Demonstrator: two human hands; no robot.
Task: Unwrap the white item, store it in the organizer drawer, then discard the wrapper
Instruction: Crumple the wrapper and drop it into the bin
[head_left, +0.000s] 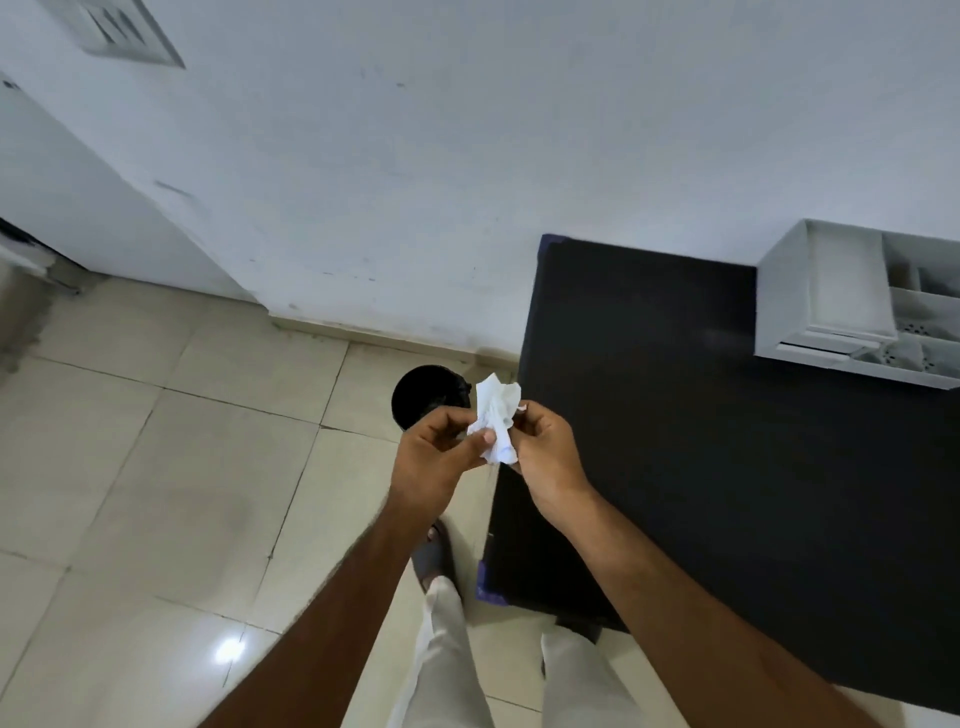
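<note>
A crumpled white wrapper is pinched between both hands at the centre of the view, beside the left edge of the black table. My left hand grips its lower left side with thumb and fingers. My right hand holds its right side. I cannot tell whether anything is still inside the paper. A white organizer with open compartments and a drawer stands at the table's far right, against the wall. A round black bin sits on the floor just behind my left hand.
The white wall runs behind the table and bin. Beige floor tiles spread to the left. My legs in pale trousers and a dark sandal stand beside the table's near left corner.
</note>
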